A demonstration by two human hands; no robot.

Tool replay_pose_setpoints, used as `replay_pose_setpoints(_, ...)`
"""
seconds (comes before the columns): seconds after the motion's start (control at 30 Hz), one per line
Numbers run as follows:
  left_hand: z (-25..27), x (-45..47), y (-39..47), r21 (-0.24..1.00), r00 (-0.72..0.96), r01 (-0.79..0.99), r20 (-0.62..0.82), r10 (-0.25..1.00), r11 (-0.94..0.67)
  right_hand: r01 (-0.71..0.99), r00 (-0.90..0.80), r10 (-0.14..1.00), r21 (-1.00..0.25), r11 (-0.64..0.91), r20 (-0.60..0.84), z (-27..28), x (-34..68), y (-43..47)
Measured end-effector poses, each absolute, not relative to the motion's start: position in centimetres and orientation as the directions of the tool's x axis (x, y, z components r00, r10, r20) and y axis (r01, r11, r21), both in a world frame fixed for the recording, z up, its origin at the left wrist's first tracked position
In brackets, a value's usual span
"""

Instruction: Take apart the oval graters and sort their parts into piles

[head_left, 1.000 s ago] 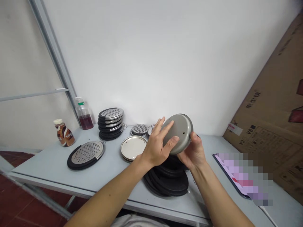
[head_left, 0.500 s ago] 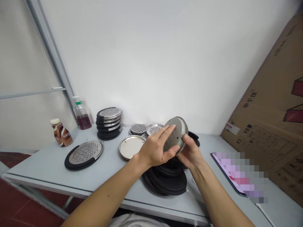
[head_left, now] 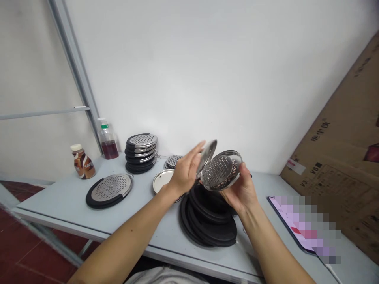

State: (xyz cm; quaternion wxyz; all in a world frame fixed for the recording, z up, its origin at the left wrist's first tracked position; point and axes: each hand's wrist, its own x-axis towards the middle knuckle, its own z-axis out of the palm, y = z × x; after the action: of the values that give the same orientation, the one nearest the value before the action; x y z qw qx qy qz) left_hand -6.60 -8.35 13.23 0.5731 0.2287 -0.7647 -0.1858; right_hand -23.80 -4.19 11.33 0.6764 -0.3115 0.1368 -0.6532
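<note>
In my left hand [head_left: 185, 173] is a smooth round metal lid [head_left: 209, 153], tipped up on its edge. My right hand [head_left: 242, 191] grips a round perforated grater disc [head_left: 219, 171] by its right side, its holed face turned up toward me. The lid leans close to the grater's left rim; whether they touch I cannot tell. Below both hands lies a pile of black round holders [head_left: 210, 228]. Partly behind my left wrist sits a pale metal plate [head_left: 161, 179], with small grater discs [head_left: 173, 161] farther back.
A stack of black-rimmed graters [head_left: 143, 141] stands near the wall, and a single one [head_left: 109, 189] lies at left. Two bottles, one brown [head_left: 83, 163] and one with red liquid [head_left: 109, 148], are beyond. On the right are a phone [head_left: 291, 225] and a large cardboard box [head_left: 334, 157].
My left hand has swung the smooth lid up and left, away from the grater disc. The grater's perforated face, hidden before, now shows in my right hand. The view has shifted slightly.
</note>
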Motion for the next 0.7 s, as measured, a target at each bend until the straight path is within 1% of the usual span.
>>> replay_pose_setpoints(0.03, 13.2, -6.2, -9.1, 0.648, -0.138, -0.086, 0.744, -0.653, 0.756, 0.808, 0.136, -0.969, -0.590, -0.012, 0.206, 11.4, -23.9, -4.3)
replay_pose_setpoints(0.07, 13.1, -5.8, -9.9, 0.749, -0.053, -0.004, 0.661, -0.748, 0.662, 0.814, 0.163, -0.968, -0.581, 0.024, 0.189, 11.5, -24.1, -4.3)
replay_pose_setpoints(0.1, 13.0, -5.4, -10.8, 0.833, -0.005, 0.100, 0.547, -0.837, 0.544, 0.819, 0.186, -0.967, -0.571, 0.054, 0.175, 11.5, -24.2, -4.4)
replay_pose_setpoints(0.13, 12.8, -4.9, -11.6, 0.890, 0.003, 0.200, 0.417, -0.909, 0.409, 0.826, 0.199, -0.966, -0.560, 0.072, 0.168, 11.5, -24.2, -4.5)
replay_pose_setpoints(0.17, 12.6, -4.5, -12.5, 0.923, -0.011, 0.260, 0.297, -0.955, 0.284, 0.834, 0.203, -0.964, -0.546, 0.080, 0.170, 11.5, -24.2, -4.5)
replay_pose_setpoints(0.2, 12.4, -4.2, -13.2, 0.943, -0.022, 0.274, 0.203, -0.979, 0.190, 0.844, 0.200, -0.964, -0.530, 0.079, 0.176, 11.5, -24.2, -4.6)
replay_pose_setpoints(0.23, 12.2, -3.8, -13.9, 0.959, -0.012, 0.250, 0.144, -0.990, 0.136, 0.855, 0.190, -0.964, -0.513, 0.071, 0.184, 11.4, -24.2, -4.7)
replay_pose_setpoints(0.27, 12.0, -3.3, -14.5, 0.972, 0.023, 0.201, 0.119, -0.993, 0.121, 0.867, 0.172, -0.966, -0.495, 0.055, 0.194, 11.3, -24.3, -4.7)
replay_pose_setpoints(0.37, 11.1, -1.6, -15.6, 0.990, 0.145, 0.025, 0.135, -0.980, 0.140, 0.895, 0.098, -0.977, -0.445, 0.003, 0.192, 11.0, -24.9, -5.1)
replay_pose_setpoints(0.43, 10.3, 0.1, -15.8, 0.986, 0.164, -0.095, 0.148, -0.975, 0.134, 0.905, 0.065, -0.985, -0.426, -0.009, 0.158, 10.8, -25.8, -5.4)
replay_pose_setpoints(0.5, 9.4, 2.1, -15.7, 0.958, 0.151, -0.256, 0.173, -0.973, 0.131, 0.905, 0.038, -0.992, -0.425, -0.016, 0.118, 10.6, -26.9, -5.8)
replay_pose_setpoints(0.6, 8.1, 4.3, -15.0, 0.853, 0.120, -0.501, 0.232, -0.965, 0.143, 0.887, -0.016, -0.997, -0.458, -0.050, 0.077, 10.4, -28.2, -6.2)
replay_pose_setpoints(0.7, 6.9, 5.3, -14.4, 0.714, 0.078, -0.680, 0.298, -0.951, 0.167, 0.850, -0.054, -0.996, -0.521, -0.081, 0.067, 10.4, -28.7, -6.3)
